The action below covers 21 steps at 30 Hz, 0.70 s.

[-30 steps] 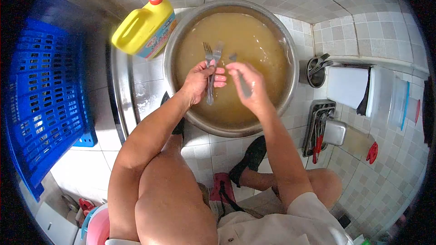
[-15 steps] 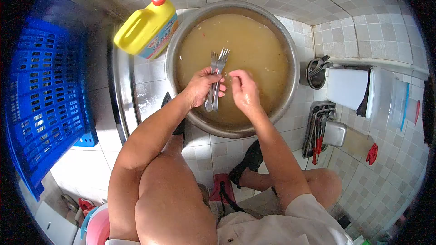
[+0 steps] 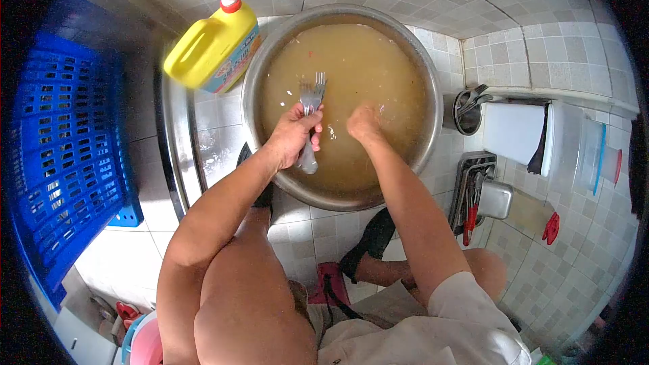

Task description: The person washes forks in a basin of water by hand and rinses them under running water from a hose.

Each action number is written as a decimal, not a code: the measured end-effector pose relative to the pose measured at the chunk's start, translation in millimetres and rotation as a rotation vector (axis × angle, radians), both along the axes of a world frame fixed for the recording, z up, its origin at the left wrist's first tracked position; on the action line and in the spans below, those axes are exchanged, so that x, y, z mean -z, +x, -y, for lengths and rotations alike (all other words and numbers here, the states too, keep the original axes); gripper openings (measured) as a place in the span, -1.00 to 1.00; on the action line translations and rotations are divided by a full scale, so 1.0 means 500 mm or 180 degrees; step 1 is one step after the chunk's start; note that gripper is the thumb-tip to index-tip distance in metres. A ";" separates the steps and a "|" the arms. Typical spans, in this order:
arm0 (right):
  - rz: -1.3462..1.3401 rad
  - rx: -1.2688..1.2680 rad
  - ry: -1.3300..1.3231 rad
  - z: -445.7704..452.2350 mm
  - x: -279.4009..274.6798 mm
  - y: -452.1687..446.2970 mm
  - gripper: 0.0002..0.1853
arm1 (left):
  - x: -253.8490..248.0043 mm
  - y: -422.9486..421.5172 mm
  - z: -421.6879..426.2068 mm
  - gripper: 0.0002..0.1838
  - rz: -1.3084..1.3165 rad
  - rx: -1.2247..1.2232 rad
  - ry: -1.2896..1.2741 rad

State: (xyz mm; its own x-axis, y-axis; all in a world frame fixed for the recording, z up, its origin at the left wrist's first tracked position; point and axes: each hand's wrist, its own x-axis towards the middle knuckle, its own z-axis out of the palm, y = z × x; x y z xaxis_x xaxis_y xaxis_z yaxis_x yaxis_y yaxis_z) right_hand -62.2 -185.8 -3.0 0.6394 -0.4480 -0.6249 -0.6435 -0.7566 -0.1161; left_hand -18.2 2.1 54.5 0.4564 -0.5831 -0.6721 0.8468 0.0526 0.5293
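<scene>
In the head view, shiny silver metal forks (image 3: 313, 99) sit bunched above a round grey metal basin (image 3: 251, 108) of cloudy tan water (image 3: 365, 61). The left hand (image 3: 295, 134) pinches their handles; the right hand (image 3: 365, 122) dips down, its grip hidden. Tines point away from the person, long axes running near to far.

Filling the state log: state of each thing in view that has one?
Left hand: closed around forks
Right hand: partly under water, grip hidden
Forks: held above the basin
Basin: holding water
Water: cloudy, bits floating
Bottle: pump top on
Cup: holding cutlery
Tray: holding red-handled utensils
</scene>
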 end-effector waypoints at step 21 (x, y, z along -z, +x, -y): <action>0.1639 0.0707 0.0466 -0.103 0.147 -0.030 -0.73 | -0.009 0.007 -0.009 -0.75 0.0078 -0.0617 0.0201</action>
State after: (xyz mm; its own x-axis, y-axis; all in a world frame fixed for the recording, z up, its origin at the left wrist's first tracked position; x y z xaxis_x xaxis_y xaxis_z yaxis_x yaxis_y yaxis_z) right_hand -77.0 -134.3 -76.7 0.7780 -0.5384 -0.3237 -0.6178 -0.5623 -0.5496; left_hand -14.6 6.5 58.9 0.5727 -0.4397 -0.6918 0.8108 0.1794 0.5571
